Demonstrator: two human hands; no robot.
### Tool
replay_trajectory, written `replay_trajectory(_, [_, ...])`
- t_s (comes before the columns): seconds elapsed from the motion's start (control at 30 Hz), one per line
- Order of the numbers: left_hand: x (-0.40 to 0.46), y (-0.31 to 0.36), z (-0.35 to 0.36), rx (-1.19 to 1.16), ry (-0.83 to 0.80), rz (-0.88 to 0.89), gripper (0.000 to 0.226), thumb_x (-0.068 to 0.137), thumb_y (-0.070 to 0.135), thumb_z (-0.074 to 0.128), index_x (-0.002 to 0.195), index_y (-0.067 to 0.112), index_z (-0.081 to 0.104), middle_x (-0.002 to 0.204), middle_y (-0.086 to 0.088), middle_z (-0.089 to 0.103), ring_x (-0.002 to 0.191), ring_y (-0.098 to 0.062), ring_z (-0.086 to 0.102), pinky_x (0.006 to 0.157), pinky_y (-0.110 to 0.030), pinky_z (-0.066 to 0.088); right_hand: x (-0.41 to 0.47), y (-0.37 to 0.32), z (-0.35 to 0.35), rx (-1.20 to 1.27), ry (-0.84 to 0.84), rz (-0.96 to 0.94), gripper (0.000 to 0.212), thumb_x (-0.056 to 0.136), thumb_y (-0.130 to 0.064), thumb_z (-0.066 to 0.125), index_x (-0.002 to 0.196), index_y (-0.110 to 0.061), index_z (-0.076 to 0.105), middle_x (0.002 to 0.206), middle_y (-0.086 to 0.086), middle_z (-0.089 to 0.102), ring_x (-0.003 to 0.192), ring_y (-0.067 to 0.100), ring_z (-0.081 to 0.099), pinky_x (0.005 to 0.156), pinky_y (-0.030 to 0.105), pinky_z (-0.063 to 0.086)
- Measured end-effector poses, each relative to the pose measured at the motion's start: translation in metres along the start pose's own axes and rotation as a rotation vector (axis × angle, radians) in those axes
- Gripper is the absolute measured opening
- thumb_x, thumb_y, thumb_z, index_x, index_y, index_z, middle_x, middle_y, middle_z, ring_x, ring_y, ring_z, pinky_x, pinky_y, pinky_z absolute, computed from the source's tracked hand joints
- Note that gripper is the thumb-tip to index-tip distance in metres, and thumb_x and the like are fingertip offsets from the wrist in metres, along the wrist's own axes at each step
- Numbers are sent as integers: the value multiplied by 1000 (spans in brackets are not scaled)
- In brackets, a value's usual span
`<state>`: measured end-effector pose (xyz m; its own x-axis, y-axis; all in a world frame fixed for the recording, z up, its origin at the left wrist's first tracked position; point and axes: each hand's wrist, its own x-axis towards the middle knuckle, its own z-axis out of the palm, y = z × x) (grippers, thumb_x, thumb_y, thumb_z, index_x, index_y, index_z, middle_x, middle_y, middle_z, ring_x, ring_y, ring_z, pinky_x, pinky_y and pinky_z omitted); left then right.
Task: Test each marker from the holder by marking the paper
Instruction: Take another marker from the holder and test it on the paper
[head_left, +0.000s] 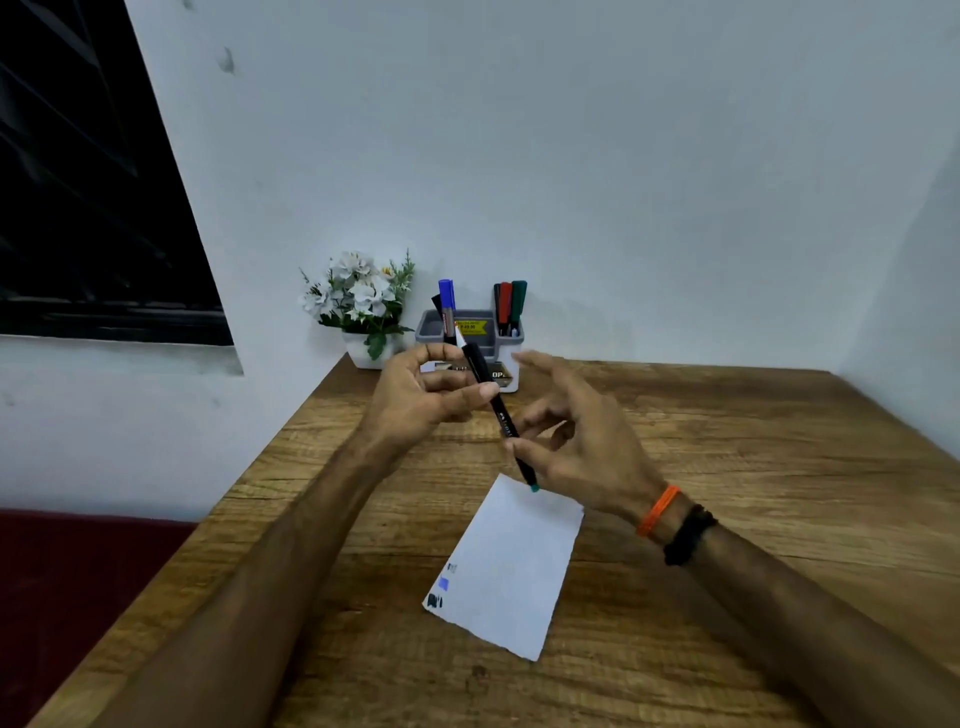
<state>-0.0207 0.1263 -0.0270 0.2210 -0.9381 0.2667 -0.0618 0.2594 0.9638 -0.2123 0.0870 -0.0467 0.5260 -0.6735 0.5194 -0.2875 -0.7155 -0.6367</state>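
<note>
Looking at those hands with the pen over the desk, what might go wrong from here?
The uncapped marker has its teal tip just above the paper; a slip could leave a stray mark there or on the wooden table. The right hand pinches it only with fingertips, so it might drop. The left hand is close to the holder and could knock it.
</note>
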Motion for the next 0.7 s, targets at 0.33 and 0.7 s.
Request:
replay_trajectory(0.33, [0,7,-2,-24,63,62,55,66,0,81,114,7,54,83,-9,74,76,-19,74,66,-29,59,33,-14,-5,-64,-71,-155,84,80,-19,79,144,-48,33,85,-10,68,68,4,69,69,18,57])
replay_trajectory(0.7, [15,-29,-34,409,98,-31,56,71,30,82,119,14,58,118,-4,69,102,-15,67,89,-35,56,69,-2,3,6,2,-90,80,76,-17,83,138,-46,41,80,-2,70,56,9,67,67,23,58])
